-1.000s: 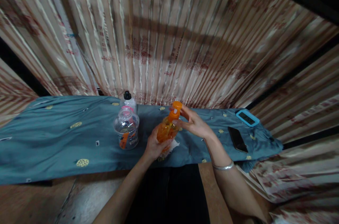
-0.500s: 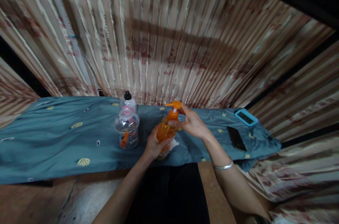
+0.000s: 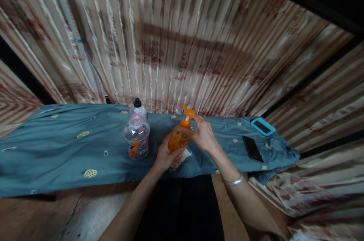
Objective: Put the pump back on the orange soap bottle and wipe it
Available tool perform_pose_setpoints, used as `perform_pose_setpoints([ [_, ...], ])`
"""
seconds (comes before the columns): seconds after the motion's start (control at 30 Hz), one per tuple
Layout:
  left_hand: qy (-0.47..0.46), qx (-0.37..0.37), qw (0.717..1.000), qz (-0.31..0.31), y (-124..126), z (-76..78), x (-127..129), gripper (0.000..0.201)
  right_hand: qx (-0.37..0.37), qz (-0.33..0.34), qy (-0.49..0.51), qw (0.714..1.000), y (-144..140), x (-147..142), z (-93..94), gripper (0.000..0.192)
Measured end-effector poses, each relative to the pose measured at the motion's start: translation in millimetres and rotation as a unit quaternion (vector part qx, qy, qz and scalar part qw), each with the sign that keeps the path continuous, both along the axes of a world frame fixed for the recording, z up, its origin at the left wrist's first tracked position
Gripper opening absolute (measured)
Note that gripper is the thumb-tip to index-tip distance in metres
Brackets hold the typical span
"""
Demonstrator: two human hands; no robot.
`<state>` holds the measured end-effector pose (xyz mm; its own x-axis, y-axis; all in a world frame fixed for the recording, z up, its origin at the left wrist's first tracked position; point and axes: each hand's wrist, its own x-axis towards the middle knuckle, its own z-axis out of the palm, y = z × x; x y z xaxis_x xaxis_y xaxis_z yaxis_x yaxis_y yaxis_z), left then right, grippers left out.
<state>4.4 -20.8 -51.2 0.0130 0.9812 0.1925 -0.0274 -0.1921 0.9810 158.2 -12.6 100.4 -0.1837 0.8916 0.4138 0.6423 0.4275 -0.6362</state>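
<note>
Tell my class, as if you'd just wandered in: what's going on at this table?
A person holds an orange pump bottle over the cloth-covered table. The left hand grips its body, and the right hand is at its neck, near the pump head, which is on the bottle. To the left stands a clear plastic cup in front of a black-capped bottle; to the right lie a smartphone and a blue-framed device.

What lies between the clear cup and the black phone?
The head view shows an orange pump bottle, the left hand, the right hand and something white.
</note>
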Motion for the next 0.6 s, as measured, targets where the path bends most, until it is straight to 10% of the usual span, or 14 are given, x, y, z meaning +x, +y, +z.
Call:
perform_pose_setpoints([
  [0.2,-0.011,0.005,1.000,0.006,-1,3.1,2,0.063,-0.123,0.183,0.070,0.973,12,20,3.1,0.047],
  [0.47,-0.005,0.002,1.000,0.004,1,-2.1,1,0.062,-0.013,-0.042,-0.041,0.998,3,-2,3.5,0.049],
  [0.6,-0.004,0.006,1.000,0.005,0,-0.2,2,0.061,-0.070,0.038,0.041,0.996,3,6,-0.8,0.062],
])
